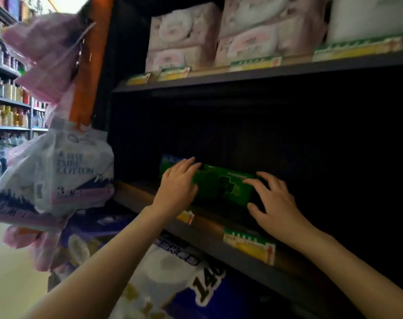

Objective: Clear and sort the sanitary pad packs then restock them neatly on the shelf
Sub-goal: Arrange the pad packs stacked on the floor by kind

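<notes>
A green pack (221, 187) lies on the middle shelf (218, 223), close to its front edge and toward its left end. The left hand (178, 183) rests on the pack's left end with fingers laid over the top, slightly bent; the thumb is hidden behind the hand, so a true grip cannot be confirmed. The right hand (273, 200) sits at the pack's right end with fingers spread, fingertips touching the pack's front face, thumb pointing left below it. A blue pack (170, 160) shows only as a sliver behind the left hand. The rest of the middle shelf is too dark to make out. Pale pink packs (184, 38) stand stacked on the upper shelf (253, 74), cut off at the top. White and pink hanging packs (64, 176) at the shelf unit's left end are blurred. Yellow-green price tags (250, 245) line the front edge of the middle shelf, their print unreadable.
</notes>
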The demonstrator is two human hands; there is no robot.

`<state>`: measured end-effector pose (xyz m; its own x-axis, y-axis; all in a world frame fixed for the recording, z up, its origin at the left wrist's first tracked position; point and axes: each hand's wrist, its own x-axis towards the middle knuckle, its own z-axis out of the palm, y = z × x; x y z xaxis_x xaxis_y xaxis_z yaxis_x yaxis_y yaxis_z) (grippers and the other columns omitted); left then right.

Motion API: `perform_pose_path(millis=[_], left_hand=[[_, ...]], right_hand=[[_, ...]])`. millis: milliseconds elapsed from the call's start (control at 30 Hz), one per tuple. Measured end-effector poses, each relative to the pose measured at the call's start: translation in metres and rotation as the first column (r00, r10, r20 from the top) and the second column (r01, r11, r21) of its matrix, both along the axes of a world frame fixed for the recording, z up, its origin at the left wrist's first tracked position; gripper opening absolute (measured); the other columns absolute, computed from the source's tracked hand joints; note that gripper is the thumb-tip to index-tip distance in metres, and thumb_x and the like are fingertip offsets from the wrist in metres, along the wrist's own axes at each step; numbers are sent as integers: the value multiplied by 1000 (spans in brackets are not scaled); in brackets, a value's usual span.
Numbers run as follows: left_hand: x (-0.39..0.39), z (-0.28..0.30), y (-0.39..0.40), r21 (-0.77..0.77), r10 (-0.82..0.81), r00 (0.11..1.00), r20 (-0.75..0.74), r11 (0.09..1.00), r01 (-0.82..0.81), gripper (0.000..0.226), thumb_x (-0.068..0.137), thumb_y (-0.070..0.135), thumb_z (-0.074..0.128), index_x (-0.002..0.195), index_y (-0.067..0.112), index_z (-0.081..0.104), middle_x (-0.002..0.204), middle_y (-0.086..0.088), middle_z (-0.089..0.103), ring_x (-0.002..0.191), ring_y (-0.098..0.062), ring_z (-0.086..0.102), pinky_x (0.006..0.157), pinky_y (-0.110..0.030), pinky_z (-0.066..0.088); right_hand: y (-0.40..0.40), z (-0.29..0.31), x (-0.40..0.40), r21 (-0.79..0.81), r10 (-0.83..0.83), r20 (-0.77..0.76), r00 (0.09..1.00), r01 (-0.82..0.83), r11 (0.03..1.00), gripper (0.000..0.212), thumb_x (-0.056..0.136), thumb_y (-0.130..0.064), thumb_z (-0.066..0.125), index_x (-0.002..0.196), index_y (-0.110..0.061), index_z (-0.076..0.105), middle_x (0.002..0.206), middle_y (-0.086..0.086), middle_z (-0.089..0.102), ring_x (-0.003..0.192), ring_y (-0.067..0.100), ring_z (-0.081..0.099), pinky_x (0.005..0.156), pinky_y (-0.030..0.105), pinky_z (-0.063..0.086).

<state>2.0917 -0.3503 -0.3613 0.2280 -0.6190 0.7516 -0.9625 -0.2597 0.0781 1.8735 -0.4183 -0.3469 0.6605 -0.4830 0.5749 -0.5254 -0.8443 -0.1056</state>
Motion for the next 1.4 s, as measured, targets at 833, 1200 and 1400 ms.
perform_pose_path(millis=[833, 1200, 1400], left_hand=[[27, 12, -86, 229, 117, 991, -64, 968, -99, 37, 93, 7, 45, 129, 15, 51, 132, -8, 52, 123, -26, 44, 95, -32, 40], [1, 12, -64, 191, 99, 985, -144, 979, -70, 26, 90, 4, 46, 111, 9, 62, 112, -11, 59, 112, -27, 51, 86, -32, 44], [-20, 29, -46, 58, -85, 981, -172, 994, 96, 29, 92, 18, 52, 117, 28, 61, 119, 1, 61, 110, -20, 56, 84, -32, 45]], right_hand=[[-138, 20, 107, 12, -227, -206, 952, 235, 972, 48, 89, -22, 61, 134, -20, 44, 147, 9, 12, 133, 37, 19, 113, 47, 21], [-95, 30, 85, -276, -293, -149, 944, 244, 929, 28, 91, -2, 50, 117, -9, 57, 122, 10, 55, 115, 24, 49, 96, 33, 38], [-73, 43, 7, -39, -288, -118, 950, 285, 958, 21, 91, -27, 58, 111, -24, 58, 134, 1, 36, 126, 28, 31, 106, 45, 25]])
